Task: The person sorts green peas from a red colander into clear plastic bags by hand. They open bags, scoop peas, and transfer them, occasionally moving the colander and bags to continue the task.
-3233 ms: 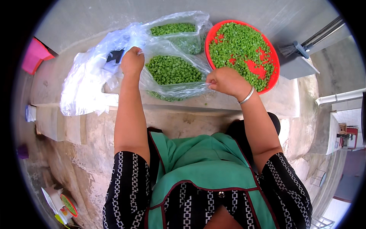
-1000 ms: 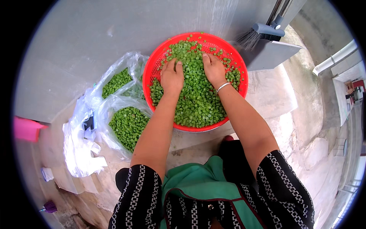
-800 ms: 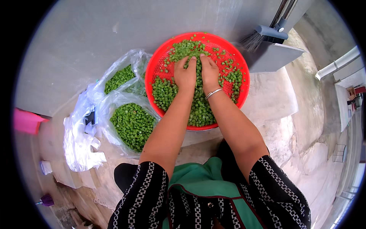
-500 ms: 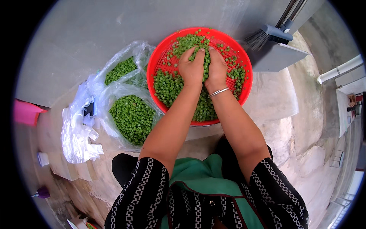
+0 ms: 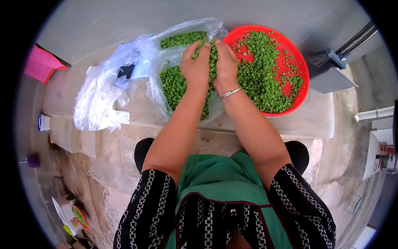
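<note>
My left hand (image 5: 195, 71) and right hand (image 5: 226, 69), fingers curled around chopped green pieces (image 5: 213, 62), are cupped together over the nearer clear bag (image 5: 156, 88), beside the red basket (image 5: 306, 76).

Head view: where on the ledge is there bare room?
On the ledge, bare patches lie between the white plastic bags and the clear bags, left of the white bags, and at the front right corner, bordered by the red basket and grey dustpan. The middle is crowded: left hand and right hand, cupping chopped greens, are over the clear bags.
</note>
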A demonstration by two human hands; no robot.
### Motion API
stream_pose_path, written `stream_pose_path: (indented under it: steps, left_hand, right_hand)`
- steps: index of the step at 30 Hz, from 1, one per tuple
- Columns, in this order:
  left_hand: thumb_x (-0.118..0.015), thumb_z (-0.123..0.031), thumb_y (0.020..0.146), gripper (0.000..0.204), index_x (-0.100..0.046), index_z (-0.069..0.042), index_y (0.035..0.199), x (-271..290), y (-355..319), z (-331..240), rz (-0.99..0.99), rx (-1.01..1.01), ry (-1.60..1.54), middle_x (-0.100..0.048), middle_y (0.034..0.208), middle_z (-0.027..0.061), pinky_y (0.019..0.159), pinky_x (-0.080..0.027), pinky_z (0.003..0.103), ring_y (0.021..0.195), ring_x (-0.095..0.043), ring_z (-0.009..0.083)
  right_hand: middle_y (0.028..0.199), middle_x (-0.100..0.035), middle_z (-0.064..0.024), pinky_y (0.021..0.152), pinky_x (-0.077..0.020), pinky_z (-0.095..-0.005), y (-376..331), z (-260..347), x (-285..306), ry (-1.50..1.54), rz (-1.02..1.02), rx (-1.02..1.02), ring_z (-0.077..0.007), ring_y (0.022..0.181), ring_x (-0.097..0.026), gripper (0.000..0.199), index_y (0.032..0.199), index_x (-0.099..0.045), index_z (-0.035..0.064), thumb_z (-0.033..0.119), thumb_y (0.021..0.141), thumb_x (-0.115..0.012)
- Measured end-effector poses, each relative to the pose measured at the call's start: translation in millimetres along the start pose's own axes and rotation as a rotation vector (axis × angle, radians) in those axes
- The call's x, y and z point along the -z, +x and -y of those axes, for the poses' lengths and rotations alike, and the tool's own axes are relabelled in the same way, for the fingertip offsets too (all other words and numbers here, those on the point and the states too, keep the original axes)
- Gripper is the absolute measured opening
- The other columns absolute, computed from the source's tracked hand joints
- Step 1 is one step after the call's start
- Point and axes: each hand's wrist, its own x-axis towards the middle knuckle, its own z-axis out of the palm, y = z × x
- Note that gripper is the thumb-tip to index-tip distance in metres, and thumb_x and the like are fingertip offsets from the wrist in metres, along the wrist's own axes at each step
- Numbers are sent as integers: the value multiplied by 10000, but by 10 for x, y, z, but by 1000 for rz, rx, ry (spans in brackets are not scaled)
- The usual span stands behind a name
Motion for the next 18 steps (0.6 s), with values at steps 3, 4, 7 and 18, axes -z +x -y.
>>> stream_pose_path:
  steps: [3,4,7,18]
  left_hand:
    - [-671,-216,808,352,-627,13,1071,571,150,265,-68,16,163,-610,1001,83,792,-436,255,914,-531,125]
    - [-667,-242,810,369,-627,-10,1094,746,236,411,-27,59,218,-614,1043,107,812,-437,279,956,-541,153]
    - [-655,-259,813,373,-623,-32,1106,898,315,317,228,235,463,-625,1057,127,827,-438,295,963,-564,187]
    - [-623,-223,801,242,-662,-70,986,1385,440,158,435,-164,823,-657,946,135,747,-479,345,846,-625,273]
  right_hand:
    - [850,-606,0,708,-417,-232,-102,-559,-109,-105,43,-67,-86,778,-508,224,966,-643,-15,174,857,-593]
    - [846,-607,-1,703,-420,-232,-101,-706,-108,-171,63,-60,-85,769,-508,232,972,-640,-22,174,858,-590]
    - [862,-645,-77,706,-454,-277,10,-1003,95,-495,175,76,-153,763,-579,270,977,-641,-27,199,850,-566]
    - [787,-614,-104,661,-475,-391,-386,-517,-12,-1144,509,708,-306,752,-589,72,805,-645,73,124,769,-608]
